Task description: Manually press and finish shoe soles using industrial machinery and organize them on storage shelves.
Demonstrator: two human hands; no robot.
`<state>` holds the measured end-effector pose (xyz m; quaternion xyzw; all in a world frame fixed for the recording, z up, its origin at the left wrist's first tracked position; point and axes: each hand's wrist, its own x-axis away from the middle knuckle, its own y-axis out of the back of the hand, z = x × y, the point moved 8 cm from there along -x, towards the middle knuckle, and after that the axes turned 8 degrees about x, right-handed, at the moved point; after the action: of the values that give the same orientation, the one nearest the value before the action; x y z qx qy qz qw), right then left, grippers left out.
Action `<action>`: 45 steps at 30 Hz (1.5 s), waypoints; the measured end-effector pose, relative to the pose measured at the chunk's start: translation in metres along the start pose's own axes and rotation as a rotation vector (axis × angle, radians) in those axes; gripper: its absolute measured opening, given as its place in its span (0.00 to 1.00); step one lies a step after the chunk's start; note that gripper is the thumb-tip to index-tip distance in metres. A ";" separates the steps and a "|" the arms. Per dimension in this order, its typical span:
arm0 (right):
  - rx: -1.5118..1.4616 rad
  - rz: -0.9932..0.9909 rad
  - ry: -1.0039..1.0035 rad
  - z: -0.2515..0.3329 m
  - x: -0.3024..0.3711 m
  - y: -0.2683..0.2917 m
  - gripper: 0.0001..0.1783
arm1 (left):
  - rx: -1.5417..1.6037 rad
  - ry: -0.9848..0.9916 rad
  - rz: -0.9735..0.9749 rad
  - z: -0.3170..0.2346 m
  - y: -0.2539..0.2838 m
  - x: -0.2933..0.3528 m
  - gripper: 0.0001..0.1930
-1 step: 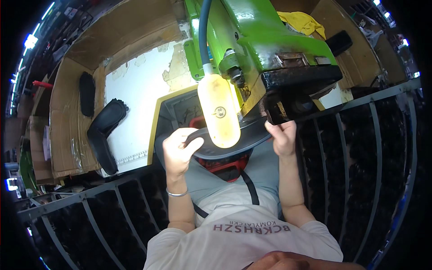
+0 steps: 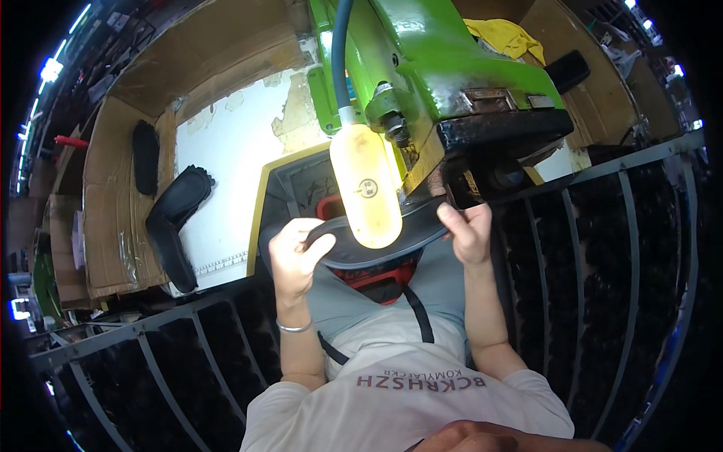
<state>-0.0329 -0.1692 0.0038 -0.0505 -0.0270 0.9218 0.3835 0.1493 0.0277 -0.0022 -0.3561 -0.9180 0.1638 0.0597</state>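
A long, curved black shoe sole [image 2: 420,230] with a raised rim spans between my two hands, above my lap. My left hand [image 2: 295,255] pinches its left end, the thumb on top. At the other end my right hand [image 2: 468,232] grips the edge between thumb and fingers, just below the head of a green machine [image 2: 444,60]. A glowing, paddle-shaped yellow lamp [image 2: 367,188] hangs over the sole and hides its middle.
On the white tabletop [image 2: 226,158] at left lies a pair of joined-looking black pieces [image 2: 179,226], by a cardboard wall [image 2: 120,203]. Another dark sole [image 2: 145,157] leans there. A yellow cloth [image 2: 512,39] lies behind the machine. Metal rails [image 2: 544,264] flank me.
My right hand has moved slightly left, drawing its end of the sole a little away from the machine head. My left hand has shifted slightly left and down.
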 end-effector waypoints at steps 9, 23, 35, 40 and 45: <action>0.020 0.015 0.157 0.001 -0.010 -0.028 0.15 | -0.095 0.310 0.119 0.091 -0.012 0.062 0.12; 0.137 -0.922 0.359 0.075 0.025 0.189 0.18 | -1.563 -0.602 -0.614 -0.079 0.171 0.043 0.27; 0.325 -1.001 -0.247 -0.034 -0.022 0.257 0.30 | -1.275 -0.292 -1.090 -0.104 0.261 0.097 0.33; 0.066 -0.222 -0.274 -0.063 0.001 0.104 0.29 | -1.246 -0.136 -0.159 -0.105 0.077 0.074 0.38; -0.285 0.217 -0.460 -0.079 0.075 0.011 0.28 | -0.714 -0.152 0.565 -0.008 -0.063 0.033 0.41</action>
<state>-0.0842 -0.1235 -0.0807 0.1038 -0.2372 0.9315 0.2556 0.0868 0.0080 0.0266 -0.5777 -0.7857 -0.1271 -0.1810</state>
